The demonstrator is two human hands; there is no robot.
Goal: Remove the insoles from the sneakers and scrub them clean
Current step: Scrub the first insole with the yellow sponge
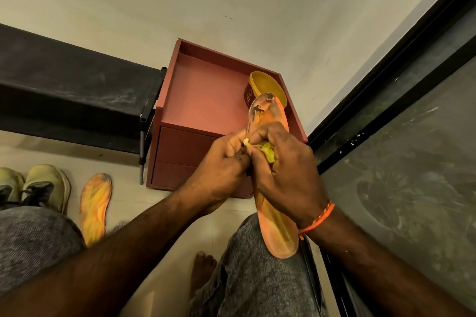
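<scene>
Hands, two: the left hand [221,162] grips one insole [273,188], the right hand [286,170] clutches one yellow cloth [266,150]; a second insole [95,207] lies beside two sneakers [38,186].

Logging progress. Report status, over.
Left hand grips insole; right hand holds yellow cloth on it. Second insole on floor. Nothing blocking.

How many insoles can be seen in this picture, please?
2. One insole is held in both hands over the person's right knee, and the other insole lies on the floor beside the sneakers. None seems hidden.
</scene>
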